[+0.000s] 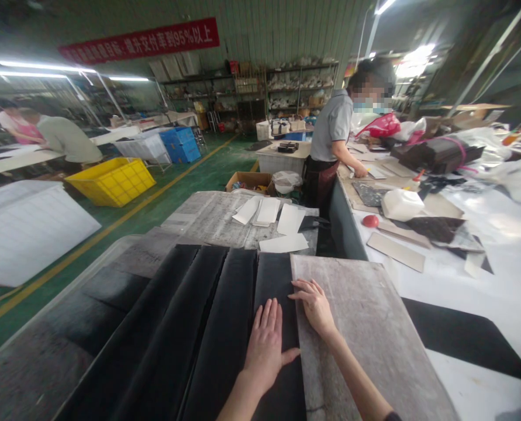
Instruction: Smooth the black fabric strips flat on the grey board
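Several long black strips (231, 292) lie side by side on a worn grey board (352, 327); whether they are leather or fabric I cannot tell. My left hand (266, 342) rests flat on the rightmost black strip (282, 386), fingers stretched forward and thumb out to the side. Further along the same strip, my right hand (315, 304) touches its right edge with the fingertips, the fingers extended and somewhat spread. Neither hand is wrapped around anything.
White card pieces (266, 211) lie beyond the strips. On the right, a white-topped table (453, 286) carries a white plastic bottle (401, 204), a red ball-like item (370, 221) and scraps. A co-worker (330, 134) stands there. A yellow crate (115, 181) sits on the floor leftward.
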`<state>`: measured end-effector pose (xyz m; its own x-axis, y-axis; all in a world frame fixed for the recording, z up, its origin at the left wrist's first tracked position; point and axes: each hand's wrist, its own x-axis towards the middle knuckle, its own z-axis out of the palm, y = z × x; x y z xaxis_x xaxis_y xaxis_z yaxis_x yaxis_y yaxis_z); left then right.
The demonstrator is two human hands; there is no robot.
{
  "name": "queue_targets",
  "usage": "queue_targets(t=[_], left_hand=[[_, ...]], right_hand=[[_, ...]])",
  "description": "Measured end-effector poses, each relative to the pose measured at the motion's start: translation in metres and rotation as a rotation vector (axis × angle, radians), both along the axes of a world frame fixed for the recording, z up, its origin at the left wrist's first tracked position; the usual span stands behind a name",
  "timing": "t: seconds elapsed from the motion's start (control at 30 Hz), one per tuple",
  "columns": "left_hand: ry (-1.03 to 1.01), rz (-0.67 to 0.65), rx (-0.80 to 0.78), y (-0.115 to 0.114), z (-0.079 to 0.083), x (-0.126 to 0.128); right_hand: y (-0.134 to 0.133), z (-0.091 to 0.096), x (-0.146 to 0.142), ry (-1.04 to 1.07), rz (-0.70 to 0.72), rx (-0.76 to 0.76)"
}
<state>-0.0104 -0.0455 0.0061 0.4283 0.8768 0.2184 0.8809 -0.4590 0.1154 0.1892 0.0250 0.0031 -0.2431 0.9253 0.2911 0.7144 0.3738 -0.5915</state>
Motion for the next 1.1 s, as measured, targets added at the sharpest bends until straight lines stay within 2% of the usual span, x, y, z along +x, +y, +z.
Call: queue_targets(t=[0.13, 0.23, 0.37, 0.5, 0.9, 1.1], left_hand=[[-0.010, -0.011, 0.007, -0.001, -0.002, 0.000], [-0.002, -0.007, -0.003, -0.002, -0.004, 0.001], [0.018, 0.005, -0.042, -0.002, -0.003, 0.001], [-0.001, -0.002, -0.050, -0.001, -0.001, 0.000], [-0.058, 0.026, 0.022, -0.013, 0.000, 0.010], [-0.067, 0.049, 0.011, -0.016, 0.007, 0.011]], right_hand=[[-0.006, 0.006, 0.002, 0.052, -0.056, 0.118], [-0.019, 0.012, 0.002, -0.007, -0.037, 0.187], [-0.034, 0.010, -0.002, -0.088, -0.029, 0.082], [-0.036, 0.004, -0.004, -0.137, -0.055, 0.027], [-0.035, 0.003, -0.005, -0.179, -0.066, 0.016], [-0.036, 0.004, -0.007, -0.185, -0.068, 0.018]])
